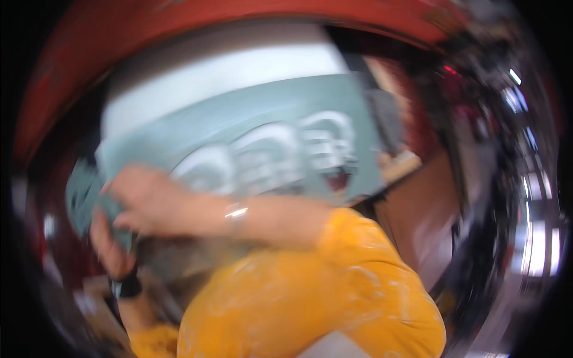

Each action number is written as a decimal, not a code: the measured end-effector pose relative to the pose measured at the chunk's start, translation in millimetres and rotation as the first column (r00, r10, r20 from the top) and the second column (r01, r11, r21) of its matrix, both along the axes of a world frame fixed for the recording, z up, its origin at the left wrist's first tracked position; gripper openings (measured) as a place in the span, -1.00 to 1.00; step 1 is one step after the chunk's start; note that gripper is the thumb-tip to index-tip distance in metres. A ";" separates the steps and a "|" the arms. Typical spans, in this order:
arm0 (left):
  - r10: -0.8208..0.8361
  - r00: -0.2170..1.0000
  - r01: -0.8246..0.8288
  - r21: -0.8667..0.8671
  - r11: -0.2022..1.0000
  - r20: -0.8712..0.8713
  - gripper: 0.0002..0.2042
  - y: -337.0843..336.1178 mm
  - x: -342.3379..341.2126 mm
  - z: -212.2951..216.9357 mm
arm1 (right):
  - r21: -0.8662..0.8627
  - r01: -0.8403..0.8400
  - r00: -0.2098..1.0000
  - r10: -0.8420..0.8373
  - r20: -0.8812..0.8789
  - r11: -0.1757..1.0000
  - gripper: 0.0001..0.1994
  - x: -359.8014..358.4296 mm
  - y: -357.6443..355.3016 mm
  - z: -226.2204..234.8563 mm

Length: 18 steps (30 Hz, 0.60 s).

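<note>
Motion blurs the whole view. My left hand, with a black band at its wrist, is at the far left, gripping a loose green piece with dark marks or holes. My right arm reaches across my body, a shiny band at its wrist. My right hand is beside the same piece, fingers bent towards it; whether they hold it cannot be told. Under and beyond my right forearm lies a large grey-green sheet with several rounded cut-out shapes that show white. A white sheet shows beyond it.
A curved red-orange surface runs along the far side. Right of the sheet are a grey object and a brown panel. Dark, cluttered shapes and bright lights fill the right rim.
</note>
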<state>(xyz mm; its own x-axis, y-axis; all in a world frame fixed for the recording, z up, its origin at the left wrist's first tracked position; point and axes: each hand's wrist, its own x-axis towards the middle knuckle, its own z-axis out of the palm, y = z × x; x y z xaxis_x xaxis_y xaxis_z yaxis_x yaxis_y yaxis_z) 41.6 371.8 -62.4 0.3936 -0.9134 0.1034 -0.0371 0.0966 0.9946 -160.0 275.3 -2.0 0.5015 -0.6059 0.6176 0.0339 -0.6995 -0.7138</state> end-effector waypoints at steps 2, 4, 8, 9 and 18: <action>0.015 0.812 0.236 -0.352 0.906 0.583 -0.44 -2.1 17.8 -16.3 | 0.077 -0.041 0.999 0.039 0.023 0.996 -0.66 15.2 -6.7 -15.9; 0.210 0.682 0.156 -0.420 0.894 0.701 -0.36 -12.1 29.0 -20.0 | -0.065 -0.036 0.991 0.044 0.130 0.997 -0.68 29.7 -13.3 -27.6; 0.111 0.541 -0.037 -0.108 0.993 0.834 -0.33 -31.4 44.4 -3.6 | -0.041 0.076 0.994 -0.072 0.081 0.996 -0.76 58.8 -22.0 -41.2; 0.077 0.554 -0.025 -0.076 0.997 0.829 -0.34 -33.7 44.8 -1.5 | -0.101 0.121 0.992 -0.116 0.055 0.988 -0.75 62.9 -28.4 -43.4; 0.054 0.577 -0.008 -0.060 0.998 0.815 -0.47 -43.5 38.1 23.2 | -0.188 0.214 0.977 -0.204 0.067 0.959 -0.75 41.4 -16.7 -19.5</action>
